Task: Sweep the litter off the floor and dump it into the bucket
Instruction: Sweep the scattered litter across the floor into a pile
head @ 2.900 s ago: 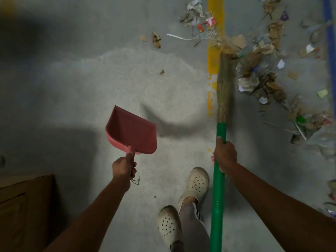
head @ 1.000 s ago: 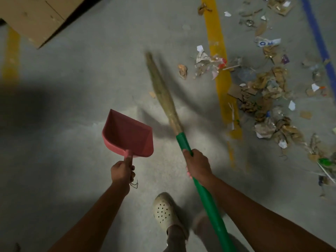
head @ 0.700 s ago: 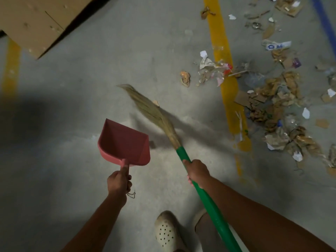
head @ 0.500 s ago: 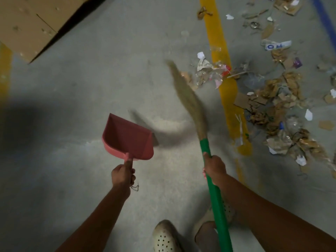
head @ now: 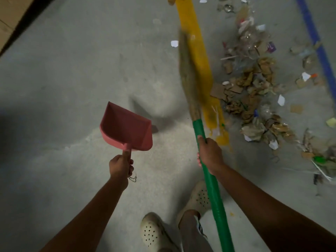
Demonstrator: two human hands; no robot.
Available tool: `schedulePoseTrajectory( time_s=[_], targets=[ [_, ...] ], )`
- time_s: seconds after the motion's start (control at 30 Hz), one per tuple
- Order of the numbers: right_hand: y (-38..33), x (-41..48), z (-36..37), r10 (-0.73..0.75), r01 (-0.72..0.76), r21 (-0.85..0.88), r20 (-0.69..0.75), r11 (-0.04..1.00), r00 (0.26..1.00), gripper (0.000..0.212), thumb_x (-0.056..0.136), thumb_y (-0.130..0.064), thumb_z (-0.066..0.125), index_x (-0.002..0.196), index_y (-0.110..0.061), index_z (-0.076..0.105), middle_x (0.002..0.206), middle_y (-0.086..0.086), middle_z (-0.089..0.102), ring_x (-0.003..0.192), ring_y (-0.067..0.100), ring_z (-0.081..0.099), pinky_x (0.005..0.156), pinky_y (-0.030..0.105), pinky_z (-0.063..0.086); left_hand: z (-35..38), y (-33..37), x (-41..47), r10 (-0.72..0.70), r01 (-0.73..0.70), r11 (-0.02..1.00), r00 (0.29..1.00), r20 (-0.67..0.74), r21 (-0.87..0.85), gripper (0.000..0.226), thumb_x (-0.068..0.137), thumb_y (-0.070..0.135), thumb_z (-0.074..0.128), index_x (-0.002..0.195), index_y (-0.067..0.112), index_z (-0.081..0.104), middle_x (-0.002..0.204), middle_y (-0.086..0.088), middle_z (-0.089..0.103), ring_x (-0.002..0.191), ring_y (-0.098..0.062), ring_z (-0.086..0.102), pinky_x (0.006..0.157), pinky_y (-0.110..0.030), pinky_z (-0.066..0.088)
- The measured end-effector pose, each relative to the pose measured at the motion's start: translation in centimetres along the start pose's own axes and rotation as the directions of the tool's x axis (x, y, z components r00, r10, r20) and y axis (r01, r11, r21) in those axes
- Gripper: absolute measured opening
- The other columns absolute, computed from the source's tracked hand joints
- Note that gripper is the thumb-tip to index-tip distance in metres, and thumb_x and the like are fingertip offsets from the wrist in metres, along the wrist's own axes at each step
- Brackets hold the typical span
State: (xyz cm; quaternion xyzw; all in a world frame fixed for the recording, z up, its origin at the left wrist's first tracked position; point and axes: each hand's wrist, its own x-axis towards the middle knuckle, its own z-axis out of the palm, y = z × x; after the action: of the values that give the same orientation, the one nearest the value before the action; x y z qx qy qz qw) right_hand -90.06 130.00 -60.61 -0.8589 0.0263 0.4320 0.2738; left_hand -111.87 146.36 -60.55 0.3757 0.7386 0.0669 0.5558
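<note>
Both hands are closed on tools. Our left hand (head: pixel 121 165) wraps the short handle of the red dustpan (head: pixel 125 126), with the thumb laid along the top of the handle. The pan is held above the floor (head: pixel 72 79), its open mouth turned away from us and toward the upper left, and its inside shows bare red plastic. A short string loop (head: pixel 133 178) hangs from the handle end just below the fist.

Our right hand (head: pixel 211 153) is curled round the green shaft of the broom (head: pixel 212 186), gripping near the far end of the green sleeve. The shaft rises from the lower edge of the view and crosses over our right shoe (head: pixel 198 199); our left shoe (head: pixel 152 231) stands beside it. Beyond the fist, the bristle head (head: pixel 189 79) extends away from us. It is motion-blurred and lies over the left edge of the yellow line (head: pixel 196 42). We cannot tell whether the bristle tip touches the floor.

The litter (head: pixel 254 95) lies on the concrete right of the yellow line, mostly between it and the blue line (head: pixel 316 39): brown cardboard scraps, crumpled paper, clear plastic and white bits. A few pieces overlap the yellow line near the bristle base. One white scrap (head: pixel 174 43) lies just left of the bristle head. A cardboard sheet (head: pixel 7 17) fills the upper left corner.
</note>
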Motion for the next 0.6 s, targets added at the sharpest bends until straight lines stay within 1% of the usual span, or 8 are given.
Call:
schedulePoseTrajectory(
  time_s=[0.07,0.13,0.2,0.3,0.37,0.43,0.5,0.6],
  targets=[
    [0.6,0.5,-0.5,0.002,0.007,-0.111,0.082,0.994,0.997,0.045,0.104,-0.049,0.044,0.089,-0.009,0.058,0.074,0.013,0.068,0.054,0.029,0.066,0.054,0.040,0.058,1.0,0.5,-0.9,-0.002,0.002,0.999,1.000,0.001,0.034,0.050,0.090,0.051,0.069,0.080,0.005,0.054,0.070,-0.012,0.057,0.046,-0.016,0.043,0.039,-0.024,0.032],
    [1.6,1.3,-1.2,0.068,-0.051,-0.116,0.145,0.992,0.987,0.044,0.104,-0.046,0.048,0.090,-0.006,0.060,0.065,0.011,0.064,0.043,0.024,0.060,0.044,0.031,0.050,2.0,1.1,-1.5,0.000,0.000,0.999,1.000,0.012,0.049,0.049,0.090,0.052,0.069,0.080,0.005,0.055,0.071,-0.012,0.058,0.046,-0.016,0.043,0.039,-0.025,0.033],
    [2.6,2.0,-2.2,0.136,-0.123,-0.092,0.144,0.988,0.980,0.045,0.104,-0.044,0.050,0.094,-0.002,0.063,0.059,0.010,0.059,0.036,0.020,0.053,0.040,0.025,0.042,3.1,1.9,-1.8,0.012,-0.014,0.998,1.000,0.024,0.066,0.050,0.090,0.052,0.070,0.078,0.006,0.055,0.071,-0.012,0.058,0.045,-0.016,0.043,0.039,-0.025,0.033],
    [3.8,3.7,-3.9,0.182,-0.178,-0.076,0.051,0.981,0.982,0.052,0.105,-0.047,0.047,0.088,-0.001,0.062,0.061,0.012,0.062,0.042,0.024,0.058,0.044,0.029,0.048,4.9,3.4,-1.6,0.034,-0.039,0.996,0.998,0.056,0.080,0.050,0.089,0.052,0.071,0.074,0.007,0.055,0.070,-0.012,0.058,0.045,-0.016,0.043,0.041,-0.025,0.034],
    [4.4,5.0,-5.0,0.210,-0.212,-0.040,-0.037,0.977,0.977,0.056,0.104,-0.052,0.043,0.078,-0.005,0.059,0.061,0.013,0.064,0.052,0.030,0.065,0.058,0.041,0.059,6.1,4.3,-1.2,0.050,-0.059,0.993,0.995,0.087,0.103,0.050,0.089,0.052,0.070,0.075,0.006,0.055,0.070,-0.013,0.059,0.045,-0.016,0.044,0.039,-0.024,0.035],
    [5.0,6.0,-6.3,0.221,-0.221,0.013,-0.126,0.975,0.967,0.060,0.103,-0.056,0.040,0.077,-0.005,0.059,0.066,0.016,0.066,0.063,0.035,0.069,0.071,0.050,0.061,7.3,5.2,-0.8,0.062,-0.077,0.989,0.992,0.112,0.129,0.048,0.091,0.050,0.069,0.077,0.005,0.057,0.072,-0.013,0.059,0.044,-0.015,0.044,0.039,-0.023,0.035],
    [5.4,6.4,-7.6,0.205,-0.200,0.045,-0.201,0.979,0.958,0.063,0.101,-0.059,0.037,0.085,-0.004,0.063,0.077,0.019,0.070,0.070,0.036,0.070,0.072,0.050,0.060,8.7,6.1,-0.5,0.078,-0.099,0.983,0.988,0.134,0.152,0.048,0.091,0.050,0.069,0.078,0.005,0.057,0.071,-0.012,0.059,0.042,-0.015,0.044,0.039,-0.023,0.034],
    [5.3,4.8,-9.3,0.144,-0.138,0.041,-0.286,0.990,0.947,0.056,0.103,-0.058,0.037,0.091,-0.010,0.062,0.079,0.015,0.068,0.070,0.034,0.068,0.070,0.046,0.059,10.6,7.4,-0.5,0.104,-0.140,0.971,0.977,0.185,0.193,0.047,0.092,0.048,0.068,0.075,0.006,0.056,0.070,-0.011,0.058,0.043,-0.015,0.043,0.039,-0.023,0.033]
  ],
)
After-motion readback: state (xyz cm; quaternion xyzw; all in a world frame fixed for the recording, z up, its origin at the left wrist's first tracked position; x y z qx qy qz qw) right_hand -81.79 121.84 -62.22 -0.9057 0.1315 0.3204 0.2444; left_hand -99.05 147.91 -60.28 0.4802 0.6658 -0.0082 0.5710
